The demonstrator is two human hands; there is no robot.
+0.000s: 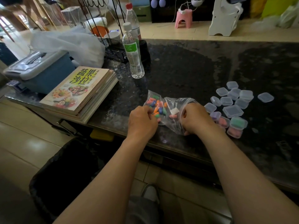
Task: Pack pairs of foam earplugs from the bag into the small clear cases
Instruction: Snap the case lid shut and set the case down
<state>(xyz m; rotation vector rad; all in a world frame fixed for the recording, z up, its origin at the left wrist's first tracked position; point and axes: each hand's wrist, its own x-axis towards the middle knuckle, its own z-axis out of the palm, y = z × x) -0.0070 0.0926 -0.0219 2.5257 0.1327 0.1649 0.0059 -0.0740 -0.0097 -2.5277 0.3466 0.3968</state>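
A clear plastic bag (168, 105) lies on the dark stone table, holding several foam earplugs (157, 107) in pink, orange, blue and green. My left hand (142, 120) grips the bag's left side with curled fingers. My right hand (196, 118) holds the bag's right edge, its fingertips hidden in the plastic. To the right sit several small clear empty cases (233, 97). Nearer me, filled cases (233, 123) show purple, pink and green earplugs inside.
A stack of cookbooks (79, 92) lies at the left, beside a blue lidded box (40, 71). Two water bottles (132, 50) and a black wire basket (114, 50) stand behind. A black-lined bin (68, 172) is under the table edge.
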